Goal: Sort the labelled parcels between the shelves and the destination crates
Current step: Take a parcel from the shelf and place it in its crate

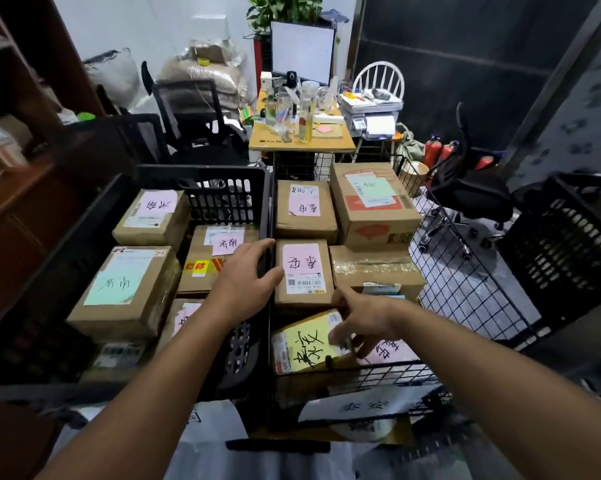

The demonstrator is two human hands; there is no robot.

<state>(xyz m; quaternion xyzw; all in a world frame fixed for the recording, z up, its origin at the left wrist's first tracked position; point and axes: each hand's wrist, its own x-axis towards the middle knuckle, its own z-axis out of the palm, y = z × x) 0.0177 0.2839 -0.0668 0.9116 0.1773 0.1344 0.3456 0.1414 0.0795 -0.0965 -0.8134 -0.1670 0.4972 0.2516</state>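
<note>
Over the wire basket (465, 271) — left hand (247, 277), fingers relaxed, touches pink-labelled parcel (302, 268); right hand (364, 320), fingers spread, touches yellow-labelled parcel (302, 344).

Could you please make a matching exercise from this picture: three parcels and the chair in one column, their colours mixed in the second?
1. middle parcel, between left hand and right hand
2. front parcel, under the right hand's fingers
3. large parcel, near left in the black crate
4. chair behind the desk

A. white
B. green label
C. pink label
D. yellow label

Pairs: 1-C, 2-D, 3-B, 4-A
</note>
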